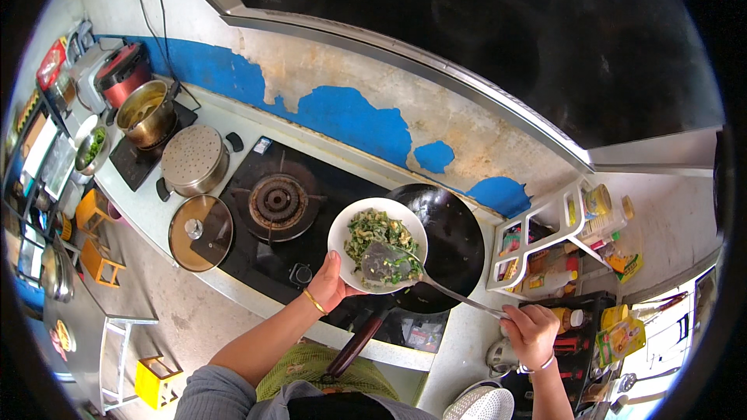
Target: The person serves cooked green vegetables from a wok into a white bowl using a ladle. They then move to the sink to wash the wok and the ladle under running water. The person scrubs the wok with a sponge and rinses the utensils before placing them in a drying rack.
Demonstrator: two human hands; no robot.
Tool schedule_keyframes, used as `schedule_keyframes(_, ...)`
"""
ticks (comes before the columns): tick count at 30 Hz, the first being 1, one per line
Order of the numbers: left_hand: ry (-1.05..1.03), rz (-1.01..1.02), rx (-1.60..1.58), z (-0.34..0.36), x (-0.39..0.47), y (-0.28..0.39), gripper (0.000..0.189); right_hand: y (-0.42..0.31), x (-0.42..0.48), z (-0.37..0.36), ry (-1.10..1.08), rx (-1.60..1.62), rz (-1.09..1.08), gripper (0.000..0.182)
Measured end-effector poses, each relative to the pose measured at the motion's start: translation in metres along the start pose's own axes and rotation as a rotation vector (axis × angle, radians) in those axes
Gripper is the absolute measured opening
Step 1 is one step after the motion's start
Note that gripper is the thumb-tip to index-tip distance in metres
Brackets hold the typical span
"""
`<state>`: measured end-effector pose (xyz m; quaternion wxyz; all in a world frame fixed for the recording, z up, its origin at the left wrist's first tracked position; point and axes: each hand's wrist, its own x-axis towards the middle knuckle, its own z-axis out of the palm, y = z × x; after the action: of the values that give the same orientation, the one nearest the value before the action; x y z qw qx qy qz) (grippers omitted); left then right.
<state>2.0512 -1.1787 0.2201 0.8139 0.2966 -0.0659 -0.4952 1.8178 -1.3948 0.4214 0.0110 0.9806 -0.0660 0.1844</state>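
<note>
My left hand (pixel 330 286) grips the lower left rim of a white plate (pixel 337 227), thumb on top. Chopped green vegetables mixed with pale bits, perhaps egg, make up the food (pixel 379 227) piled on it. In my right hand (pixel 532 329) is the handle of a metal wok spatula (pixel 449 291). The spatula's blade rests on or just over the food near the plate's lower right side. Behind and below the plate sits a black wok (pixel 452 233) with a few scraps in it. Its dark wooden handle (pixel 357 345) points towards me.
Left of the wok are a bare gas burner (pixel 279 201), a glass lid (pixel 201 233), a steamer pot (pixel 195 157) and a brass-coloured pot (pixel 146 114). To the right stand a white rack (pixel 537 233) with bottles and a white colander (pixel 481 403). A range hood (pixel 408 58) overhangs the back.
</note>
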Motion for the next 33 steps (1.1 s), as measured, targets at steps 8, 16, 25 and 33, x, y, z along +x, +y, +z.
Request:
schedule_keyframes(8, 0.049, 0.044, -0.059, -0.027, -0.010, -0.006, 0.048, 0.020, 0.018, 0.015, -0.008, 0.181, 0.255, 0.018)
schedule_keyframes(16, 0.211, 0.064, 0.036, -0.076, -0.049, 0.014, 0.050, 0.141, 0.056, 0.027, -0.548, -0.218, 0.320, 0.021)
schedule_keyframes(25, 0.301, 0.032, 0.124, -0.123, -0.044, 0.006, 0.050, 0.165, 0.101, 0.102, -0.744, -0.158, 0.167, 0.020)
schedule_keyframes(33, 0.291, -0.013, 0.127, -0.120, -0.026, -0.001, 0.048, 0.116, 0.127, 0.108, -0.704, 0.217, 0.305, 0.020)
